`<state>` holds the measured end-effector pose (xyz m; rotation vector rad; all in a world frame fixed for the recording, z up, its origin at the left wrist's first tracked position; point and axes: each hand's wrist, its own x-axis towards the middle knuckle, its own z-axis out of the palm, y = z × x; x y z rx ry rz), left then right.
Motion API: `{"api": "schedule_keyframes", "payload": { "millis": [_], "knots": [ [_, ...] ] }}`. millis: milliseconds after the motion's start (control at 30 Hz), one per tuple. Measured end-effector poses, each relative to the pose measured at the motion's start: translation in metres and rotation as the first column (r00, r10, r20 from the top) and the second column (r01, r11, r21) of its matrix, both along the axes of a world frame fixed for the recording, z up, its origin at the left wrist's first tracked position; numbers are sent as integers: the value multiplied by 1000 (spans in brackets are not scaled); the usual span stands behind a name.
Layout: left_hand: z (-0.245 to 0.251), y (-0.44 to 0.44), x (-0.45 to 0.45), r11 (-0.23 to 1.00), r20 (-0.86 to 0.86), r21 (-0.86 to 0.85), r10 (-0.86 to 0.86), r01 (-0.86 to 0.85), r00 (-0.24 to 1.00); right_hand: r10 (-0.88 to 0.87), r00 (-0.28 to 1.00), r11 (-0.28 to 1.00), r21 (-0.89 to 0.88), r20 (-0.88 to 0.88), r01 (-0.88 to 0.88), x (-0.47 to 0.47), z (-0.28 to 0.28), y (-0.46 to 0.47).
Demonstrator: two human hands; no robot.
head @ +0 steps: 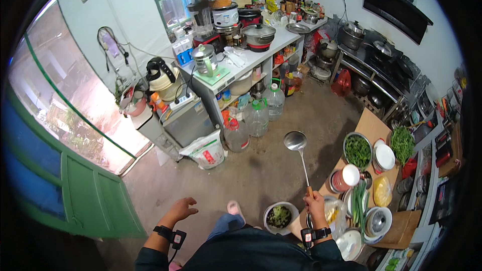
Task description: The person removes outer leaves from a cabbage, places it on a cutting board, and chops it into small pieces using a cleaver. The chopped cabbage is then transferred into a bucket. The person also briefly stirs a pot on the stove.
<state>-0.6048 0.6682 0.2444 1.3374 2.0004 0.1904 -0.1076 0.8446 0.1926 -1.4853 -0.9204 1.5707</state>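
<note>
My right hand [314, 204] grips the wooden handle of a long metal ladle [295, 141], whose bowl points away from me above the floor. Nothing is in my left hand [182, 208], which hangs over the floor with its fingers apart and slightly bent. Just right of the ladle handle is a wooden table [371, 122] crowded with food. On it are a metal bowl of chopped greens [357, 151], a stack of white bowls [384, 157], a red-and-white paper tub [345, 178] and green onions [359, 203]. A white bucket [281, 216] of vegetable scraps stands on the floor below.
Large plastic bottles [257, 118] and a white sack [206, 152] stand on the floor by the counter [260, 60]. A stove [380, 64] with pots is at the far right. On the left is a green door [98, 192] beside a bright doorway. Shelves [429, 184] line the right side.
</note>
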Motion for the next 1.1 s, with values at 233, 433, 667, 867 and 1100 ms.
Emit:
{"api": "schedule_keyframes", "payload": {
  "millis": [233, 433, 667, 867, 1100],
  "knots": [
    [-39, 224, -71, 997, 77, 34, -75, 72, 994, -77, 997, 997, -31, 25, 77, -51, -3, 161],
    [-33, 490, -89, 850, -14, 316, -439, 421, 898, -198, 979, 974, -107, 40, 202, -87, 24, 271],
    [41, 778, -27, 661, 57, 701, -425, 267, 903, -229, 972, 971, -60, 54, 232, -61, 36, 375],
    [98, 970, -30, 634, 23, 765, -204, 114, 979, -117, 984, 986, -100, 131, 130, -16, 24, 511],
    [93, 1109, -59, 699, -38, 702, 230, -138, 972, 87, 972, 996, -47, 219, -79, 51, 42, 686]
  ]
}}
